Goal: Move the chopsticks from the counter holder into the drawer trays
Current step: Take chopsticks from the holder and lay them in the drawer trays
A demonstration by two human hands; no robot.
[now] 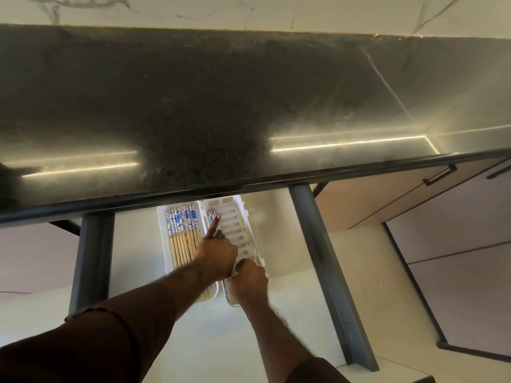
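Both trays sit in the open drawer (326,244), their far ends cut off under the counter (249,106) edge at 12 o'clock. The left tray (163,244) is full of chopsticks (182,230). The left hand (217,255) points a finger at a few more in the right tray (237,225), mostly hidden beneath it. The right hand (249,277) grips that tray's near end.

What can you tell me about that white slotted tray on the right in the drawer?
The right tray looks like white plastic, long and narrow, its floor cut with oval slots. It lies flat in the open drawer, beside the fuller left tray. A few blue-patterned chopsticks lie along its left side. The right hand grips its near end; the left hand reaches in.
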